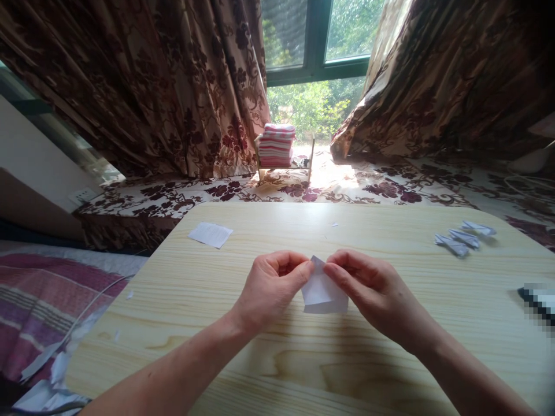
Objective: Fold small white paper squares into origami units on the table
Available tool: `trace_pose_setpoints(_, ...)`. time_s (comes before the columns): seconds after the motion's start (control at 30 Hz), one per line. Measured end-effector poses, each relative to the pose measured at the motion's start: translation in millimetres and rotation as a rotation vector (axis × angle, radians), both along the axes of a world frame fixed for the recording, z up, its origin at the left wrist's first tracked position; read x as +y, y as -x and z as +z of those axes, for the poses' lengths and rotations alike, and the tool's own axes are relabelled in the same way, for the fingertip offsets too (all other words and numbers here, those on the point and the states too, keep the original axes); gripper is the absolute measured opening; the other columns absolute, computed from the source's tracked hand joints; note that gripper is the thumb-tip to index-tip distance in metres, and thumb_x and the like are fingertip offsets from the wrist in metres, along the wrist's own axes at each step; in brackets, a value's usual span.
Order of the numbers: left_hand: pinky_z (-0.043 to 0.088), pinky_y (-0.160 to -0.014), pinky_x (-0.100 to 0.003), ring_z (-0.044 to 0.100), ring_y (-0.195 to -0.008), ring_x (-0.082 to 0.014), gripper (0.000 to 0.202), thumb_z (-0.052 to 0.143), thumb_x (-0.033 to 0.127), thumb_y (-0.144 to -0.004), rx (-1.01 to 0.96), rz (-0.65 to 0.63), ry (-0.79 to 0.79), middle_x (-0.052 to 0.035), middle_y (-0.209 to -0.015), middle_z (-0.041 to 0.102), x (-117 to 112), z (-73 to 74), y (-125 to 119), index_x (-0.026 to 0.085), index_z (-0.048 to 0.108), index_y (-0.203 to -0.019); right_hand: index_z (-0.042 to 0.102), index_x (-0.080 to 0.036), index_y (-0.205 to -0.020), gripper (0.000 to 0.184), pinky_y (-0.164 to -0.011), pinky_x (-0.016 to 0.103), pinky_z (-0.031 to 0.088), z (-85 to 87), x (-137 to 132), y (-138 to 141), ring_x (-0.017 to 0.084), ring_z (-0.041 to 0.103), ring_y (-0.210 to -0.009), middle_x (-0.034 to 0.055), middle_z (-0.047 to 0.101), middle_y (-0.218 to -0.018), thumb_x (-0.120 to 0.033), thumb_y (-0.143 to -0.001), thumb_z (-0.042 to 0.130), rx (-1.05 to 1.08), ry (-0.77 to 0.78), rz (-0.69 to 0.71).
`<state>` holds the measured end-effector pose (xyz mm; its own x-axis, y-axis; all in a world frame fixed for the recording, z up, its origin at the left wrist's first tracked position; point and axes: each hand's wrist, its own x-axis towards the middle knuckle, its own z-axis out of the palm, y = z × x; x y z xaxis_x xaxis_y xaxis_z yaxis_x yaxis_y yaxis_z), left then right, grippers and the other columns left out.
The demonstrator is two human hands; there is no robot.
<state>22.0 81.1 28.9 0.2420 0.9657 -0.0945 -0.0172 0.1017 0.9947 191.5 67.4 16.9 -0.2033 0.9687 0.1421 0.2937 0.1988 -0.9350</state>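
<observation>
Between my hands, over the middle of the table, is a small white sheet of paper (pixel 323 292) with a fold across it. My left hand (pixel 277 283) pinches its upper left edge between thumb and fingers. On the other side my right hand (pixel 364 280) grips the upper right edge, thumb on top. The paper's lower part hangs free below the fingers. A flat white piece of paper (pixel 211 234) lies farther off to the left. Several folded white paper pieces (pixel 463 238) lie at the far right of the table.
The light wooden table (pixel 173 312) carries small paper scraps (pixel 335 225). A blurred dark-edged object (pixel 540 301) lies at the right edge. Behind, a small rack holds folded striped cloths (pixel 277 145) before the window. A cable (pixel 93 306) runs along the left side.
</observation>
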Motion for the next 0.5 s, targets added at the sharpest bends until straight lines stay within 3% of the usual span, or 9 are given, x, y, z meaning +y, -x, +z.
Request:
trace_pose_setpoints(0.33,0.037,-0.055,-0.021,0.047,-0.059,-0.0096,0.023,0.063,0.034,-0.078,0.020,-0.019,-0.031,0.0008,-0.063,0.057,0.2,-0.7,3.5,0.013,0.064,-0.070,0.058,-0.018,-0.075,0.025,-0.048,0.021,0.035,2.4,-5.4,8.0,0.010,0.045,-0.057,-0.0018,0.053,-0.063,-0.038,-0.090,0.051,-0.002,0.003,0.036)
trace_pose_setpoints(0.5,0.038,-0.059,-0.023,0.049,-0.059,-0.0105,0.025,0.067,0.035,-0.074,0.028,-0.183,0.062,0.0001,-0.059,0.059,4.7,4.2,7.2,0.012,0.069,-0.065,0.060,-0.018,-0.075,0.026,-0.051,0.022,0.038,0.6,-3.4,4.7,0.011,0.049,-0.058,-0.0009,0.056,-0.064,-0.039,-0.088,0.054,0.010,-0.014,-0.028)
